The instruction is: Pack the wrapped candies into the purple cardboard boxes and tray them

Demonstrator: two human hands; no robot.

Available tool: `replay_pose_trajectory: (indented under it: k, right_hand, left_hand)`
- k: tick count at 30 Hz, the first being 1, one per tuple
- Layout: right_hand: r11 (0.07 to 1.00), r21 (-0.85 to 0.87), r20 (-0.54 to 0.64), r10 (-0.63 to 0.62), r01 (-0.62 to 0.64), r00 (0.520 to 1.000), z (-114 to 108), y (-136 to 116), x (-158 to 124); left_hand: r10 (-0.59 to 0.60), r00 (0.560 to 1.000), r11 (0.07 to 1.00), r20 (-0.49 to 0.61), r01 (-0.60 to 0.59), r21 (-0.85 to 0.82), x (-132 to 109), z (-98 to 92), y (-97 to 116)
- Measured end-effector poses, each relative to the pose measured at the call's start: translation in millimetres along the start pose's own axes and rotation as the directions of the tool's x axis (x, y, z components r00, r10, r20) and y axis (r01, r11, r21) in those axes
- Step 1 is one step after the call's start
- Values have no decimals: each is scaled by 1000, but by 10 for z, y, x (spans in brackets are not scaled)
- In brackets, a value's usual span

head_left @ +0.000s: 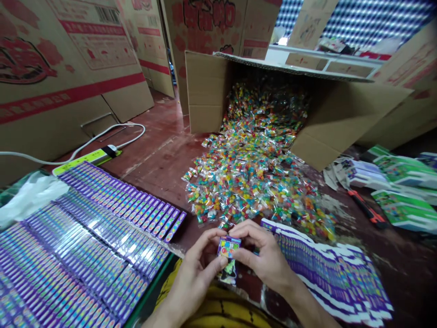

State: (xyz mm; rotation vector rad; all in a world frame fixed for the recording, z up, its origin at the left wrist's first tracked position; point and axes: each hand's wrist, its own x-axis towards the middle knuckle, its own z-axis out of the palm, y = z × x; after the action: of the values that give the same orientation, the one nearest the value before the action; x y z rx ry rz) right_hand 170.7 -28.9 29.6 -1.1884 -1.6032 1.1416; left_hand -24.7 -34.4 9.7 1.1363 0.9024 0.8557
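Note:
Both hands pinch one small purple printed box [228, 248] just in front of me, low in the middle of the view. My left hand [196, 266] grips its left side with thumb and fingers closed. My right hand [264, 257] holds its top and right side the same way. Just beyond the hands lies a heap of small clear packets with coloured candy [252, 173], spilling from a tipped cardboard box [208, 91]. To the right of my right hand runs a fanned row of flat purple box blanks [334, 273].
Rows of finished purple boxes [85, 246] fill the left. A power strip with white cable [92, 157] lies beyond them. Large cartons [51, 68] stand at the back left. Green packs [399, 191] and an orange knife [367, 209] lie at the right.

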Motion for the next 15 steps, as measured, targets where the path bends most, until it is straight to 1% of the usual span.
replay_pose_trajectory:
  k: [3,4,6,8,9,10,11,12,13,14,15]
  right_hand:
    - [995,-96,176,-23,41,984,-18,-3,-50]
    - [989,-135,211,-34,64,977,-9,1,-58]
    - [972,-206,214,-66,112,974,42,10,-51]
    - [955,-252,169,-113,154,979,134,11,-9]
    - [948,-271,142,-133,168,981,193,7,25]
    - [940,-292,118,-145,174,982,258,1,66]
    - [931,-320,94,-155,177,983,329,-7,112]
    - [918,-355,69,-165,179,984,405,-13,162]
    - [900,-397,51,-174,180,983,487,-17,214]
    - [880,-440,39,-184,182,982,572,-18,266]
    - [857,-480,38,-194,188,980,660,-13,316]
  left_hand:
    - [-22,1000,977,2,22,-211,17,-16,10]
    - [-23,1000,966,-9,20,-258,22,-19,15]
    - [-18,1000,947,-26,8,-322,27,-34,30]
    - [-5,1000,946,-20,-2,-324,27,-92,63]
    - [0,1000,959,-17,-5,-283,24,-149,92]
    - [2,999,978,-36,-10,-208,18,-229,130]
    - [10,996,994,-85,-19,-103,10,-330,180]
    - [26,987,999,-157,-22,23,1,-447,237]
    - [60,963,989,-263,-22,145,-9,-573,300]
    - [113,927,968,-357,-23,249,-18,-699,362]
    - [165,891,941,-422,-14,337,-24,-815,419]
